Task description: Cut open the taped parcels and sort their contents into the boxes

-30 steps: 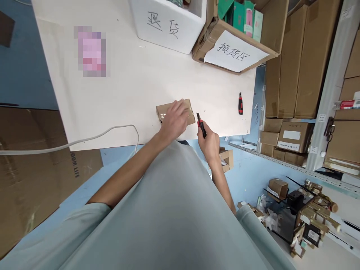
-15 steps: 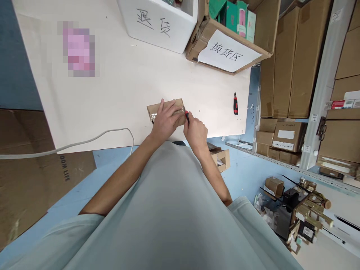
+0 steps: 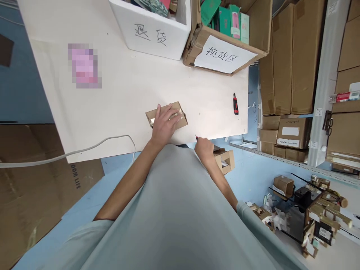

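A small taped cardboard box [image 3: 181, 122] lies slightly tilted near the front edge of the white table. My left hand [image 3: 164, 126] rests flat on top of it with the fingers spread. My right hand [image 3: 204, 149] is closed round a small red and black tool [image 3: 196, 138], at the table's front edge, to the right of the box and apart from it. Most of the tool is hidden in the fist. Another red and black cutter [image 3: 235, 104] lies on the table farther right.
On the white table [image 3: 126, 93] stand a white foam bin [image 3: 157, 37] and a cardboard bin [image 3: 225, 56] with green boxes at the back. A pixelated pink item [image 3: 85, 66] lies left. A grey cable [image 3: 92, 144] crosses the front left edge. Shelves with cartons [image 3: 284, 63] stand right.
My right hand has moved away from the box, towards me and to the right, with the tool. My left hand has stayed on the box. The view has shifted slightly.
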Motion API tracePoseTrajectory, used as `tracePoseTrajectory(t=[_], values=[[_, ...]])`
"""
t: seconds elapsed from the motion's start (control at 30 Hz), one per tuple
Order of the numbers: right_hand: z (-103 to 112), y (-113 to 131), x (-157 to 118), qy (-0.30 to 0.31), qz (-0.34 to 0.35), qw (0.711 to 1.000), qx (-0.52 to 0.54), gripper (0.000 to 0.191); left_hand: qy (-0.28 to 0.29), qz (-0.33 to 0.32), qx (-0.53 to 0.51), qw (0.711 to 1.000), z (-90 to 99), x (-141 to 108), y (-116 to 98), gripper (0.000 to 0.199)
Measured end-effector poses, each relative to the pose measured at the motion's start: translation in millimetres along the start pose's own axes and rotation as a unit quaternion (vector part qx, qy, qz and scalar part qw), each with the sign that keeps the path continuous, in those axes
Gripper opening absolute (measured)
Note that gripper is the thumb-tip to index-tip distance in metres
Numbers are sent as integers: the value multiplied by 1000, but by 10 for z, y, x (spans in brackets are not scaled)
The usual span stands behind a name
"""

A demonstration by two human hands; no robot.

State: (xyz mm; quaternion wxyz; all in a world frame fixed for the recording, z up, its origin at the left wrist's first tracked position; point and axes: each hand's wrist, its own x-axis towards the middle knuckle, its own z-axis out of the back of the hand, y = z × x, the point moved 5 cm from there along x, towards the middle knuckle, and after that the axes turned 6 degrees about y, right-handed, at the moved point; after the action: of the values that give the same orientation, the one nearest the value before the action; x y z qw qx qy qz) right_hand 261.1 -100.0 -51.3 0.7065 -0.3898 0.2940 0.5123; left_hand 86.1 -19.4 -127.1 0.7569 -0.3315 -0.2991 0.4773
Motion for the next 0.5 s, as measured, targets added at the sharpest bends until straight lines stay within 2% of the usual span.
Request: tracePoseTrajectory(t=[0.07, 0.13, 0.2, 0.27, 0.4, 0.5], values=[[-223, -213, -12, -2, -5, 999, 54, 42, -2, -4, 5, 1000, 6, 1, -8, 30], [-345, -373, -33, -39, -5, 994, 99, 44, 1, -3, 6, 1000, 0, -8, -22, 28], [-347, -460, -3, -87, -2, 988, 131, 47, 3, 1, 6, 1000, -5, -18, -38, 27], [-253, -478, 134, -133, 13, 979, 156, 48, 9, 6, 10, 1000, -8, -20, -59, 27], [-5, -440, 750, -187, 37, 963, 192, 54, 25, 12, 29, 999, 20, -23, -99, 32], [54, -420, 1298, -172, 44, 966, 190, 59, 30, 20, 53, 998, 109, -97, -64, 40]])
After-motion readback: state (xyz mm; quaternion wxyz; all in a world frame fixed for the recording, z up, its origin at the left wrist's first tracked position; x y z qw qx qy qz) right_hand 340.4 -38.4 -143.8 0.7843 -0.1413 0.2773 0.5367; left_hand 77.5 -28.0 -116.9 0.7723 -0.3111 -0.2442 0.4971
